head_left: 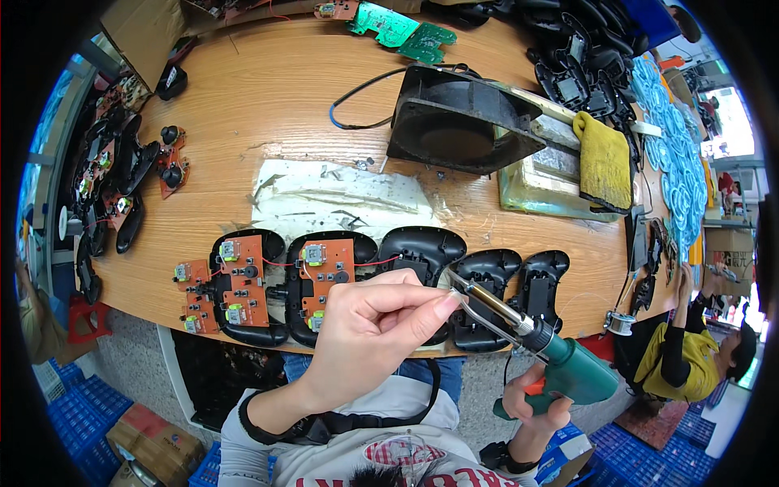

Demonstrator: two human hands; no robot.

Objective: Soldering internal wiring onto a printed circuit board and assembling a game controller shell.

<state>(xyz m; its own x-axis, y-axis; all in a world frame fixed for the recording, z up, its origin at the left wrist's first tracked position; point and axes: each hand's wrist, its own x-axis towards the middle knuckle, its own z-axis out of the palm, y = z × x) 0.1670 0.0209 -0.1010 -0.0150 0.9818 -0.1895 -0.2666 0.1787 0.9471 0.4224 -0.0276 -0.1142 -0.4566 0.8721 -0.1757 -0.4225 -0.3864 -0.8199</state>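
My right hand (535,403) is wrapped round the handle of a green soldering gun (581,372) with an orange-red trigger. The gun's metal barrel and thin side tube point up and left, over the black shells. At the tube's end, close to the barrel's tip, my left hand (373,329) is closed in a pinch; what its fingertips hold is too small to make out. Beneath lies a row of black game controller shells (422,243). Orange circuit boards (330,280) with green-yellow parts rest on the shells at the left. A red wire (372,264) runs right from one board.
Behind the shells lies a stained white sheet (341,195). A black fan (462,122) stands beyond, beside a box with a yellow cloth (603,158). More shells are piled at both sides of the table (300,73). At the right, a co-worker in yellow (690,365) sits near a solder spool (620,323).
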